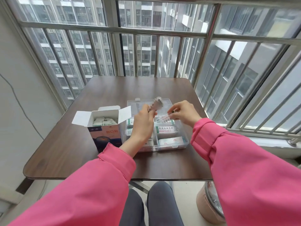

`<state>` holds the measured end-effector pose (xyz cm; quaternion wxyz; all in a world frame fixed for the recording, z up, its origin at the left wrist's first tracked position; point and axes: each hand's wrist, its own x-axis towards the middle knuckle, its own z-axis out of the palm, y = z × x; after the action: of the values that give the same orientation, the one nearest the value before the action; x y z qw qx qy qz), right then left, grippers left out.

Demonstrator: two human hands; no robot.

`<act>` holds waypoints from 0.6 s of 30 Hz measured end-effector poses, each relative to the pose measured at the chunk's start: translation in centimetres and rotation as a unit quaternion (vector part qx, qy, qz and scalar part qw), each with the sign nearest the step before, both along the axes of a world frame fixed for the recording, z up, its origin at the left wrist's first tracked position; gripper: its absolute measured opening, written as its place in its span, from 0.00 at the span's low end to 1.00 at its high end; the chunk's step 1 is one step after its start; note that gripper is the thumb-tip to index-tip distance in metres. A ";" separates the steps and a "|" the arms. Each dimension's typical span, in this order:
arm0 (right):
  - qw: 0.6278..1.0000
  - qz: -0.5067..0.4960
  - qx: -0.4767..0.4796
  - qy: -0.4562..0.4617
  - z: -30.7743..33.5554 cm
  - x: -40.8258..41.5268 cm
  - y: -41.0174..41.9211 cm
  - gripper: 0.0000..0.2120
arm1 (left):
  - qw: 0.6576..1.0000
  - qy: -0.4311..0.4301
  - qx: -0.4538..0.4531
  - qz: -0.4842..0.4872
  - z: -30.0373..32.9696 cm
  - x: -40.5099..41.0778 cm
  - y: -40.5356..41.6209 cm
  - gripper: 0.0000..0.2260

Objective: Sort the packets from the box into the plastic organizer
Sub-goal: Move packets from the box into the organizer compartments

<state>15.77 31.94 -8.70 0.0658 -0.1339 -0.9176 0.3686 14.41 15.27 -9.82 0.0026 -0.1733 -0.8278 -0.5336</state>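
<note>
Toward the counter middle, just past the near edge, a clear plastic organizer with rigid dividers, lid hinged back toward the far edge. Nearest compartment on its right side: flat white packets, papery, rectangular, lying level. Next one back: a similar stack with green-printed wrappers. Left compartments mostly hidden behind the left wrist.

Over the organizer, left hand curled round a bundle of thin strips, tilted up and blurred, so count not clear. Right hand pinching a single strip between thumb and fingertips, low over a far right compartment; touching the packets beneath or just above, cannot tell.

Step in hand, by the look of it: peeling one strip off the bundle and laying it into a compartment. Next move likely calls for lowering the strip flat, lengthwise with the divider, then releasing the pinch without dragging the light paper back out.

Left of the organizer, just beside it, an open cardboard box, flaps spread, blue printed front, still holding many small crinkled packets. Plenty of sorting left.
</note>
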 end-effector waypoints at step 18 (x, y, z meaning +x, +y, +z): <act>0.972 0.061 0.222 -0.051 -1.1 -1.0 -1.7 0.08 | 0.996 -0.053 0.076 0.003 -0.7 -1.5 0.5 0.08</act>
<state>14.73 30.23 -9.81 0.0244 -0.0785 -0.9851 0.1512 12.87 15.73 -10.57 -0.0263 -0.1413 -0.7844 -0.6034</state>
